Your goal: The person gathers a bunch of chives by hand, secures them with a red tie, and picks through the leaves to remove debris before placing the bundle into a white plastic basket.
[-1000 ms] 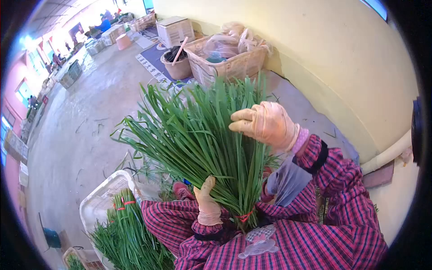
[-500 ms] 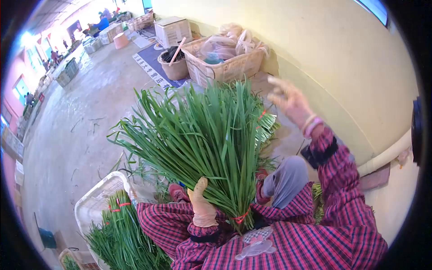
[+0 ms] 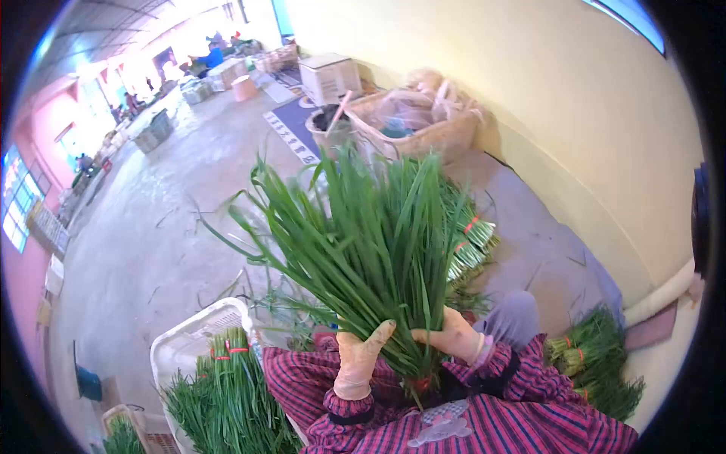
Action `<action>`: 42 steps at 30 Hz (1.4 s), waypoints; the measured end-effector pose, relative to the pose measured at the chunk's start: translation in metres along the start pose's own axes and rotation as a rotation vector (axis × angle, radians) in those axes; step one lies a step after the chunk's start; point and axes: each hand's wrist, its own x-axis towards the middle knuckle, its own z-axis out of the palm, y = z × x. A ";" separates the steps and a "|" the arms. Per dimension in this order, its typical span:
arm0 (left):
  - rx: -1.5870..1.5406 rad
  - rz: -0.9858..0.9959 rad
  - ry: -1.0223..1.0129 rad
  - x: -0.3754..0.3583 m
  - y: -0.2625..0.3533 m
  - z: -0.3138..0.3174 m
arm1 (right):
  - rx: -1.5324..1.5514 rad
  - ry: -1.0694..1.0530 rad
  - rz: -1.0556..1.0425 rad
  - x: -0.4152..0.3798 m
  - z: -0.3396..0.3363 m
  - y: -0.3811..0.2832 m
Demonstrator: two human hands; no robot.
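A large bunch of garlic chives (image 3: 370, 250) stands upright in front of my body, leaves fanning up and outward. A red band (image 3: 417, 384) circles its lower end, close to my lap. My gloved left hand (image 3: 357, 362) is closed around the left side of the bunch, thumb across the front. On the opposite side my right hand (image 3: 452, 337), also gloved, grips the leaves at about the same height, its thumb pointing inward. The fingers behind the leaves are hidden on both hands.
Left of my knee a white crate (image 3: 170, 333) holds tied bundles (image 3: 234, 386). More banded bundles lie behind the bunch (image 3: 473, 246) and at my right (image 3: 594, 352). Ahead are a bucket (image 3: 329, 135) and a basket of plastic bags (image 3: 446, 140) by the wall.
My right hand has come down from its raised position at the right and closed on the bunch. The view has shifted, showing more bundles at the right.
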 end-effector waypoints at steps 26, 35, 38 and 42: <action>-0.313 -0.031 0.226 0.059 0.083 -0.008 | -0.542 0.065 -0.208 -0.022 -0.062 -0.025; -0.144 -0.198 0.130 0.113 0.063 -0.005 | -0.160 -0.296 0.229 -0.026 -0.013 0.005; -0.185 -0.180 -0.137 0.129 0.047 -0.015 | 0.399 -0.257 0.443 -0.038 -0.015 -0.003; 0.107 -0.205 0.010 0.098 0.023 -0.046 | 0.676 -0.238 0.541 -0.050 -0.039 -0.019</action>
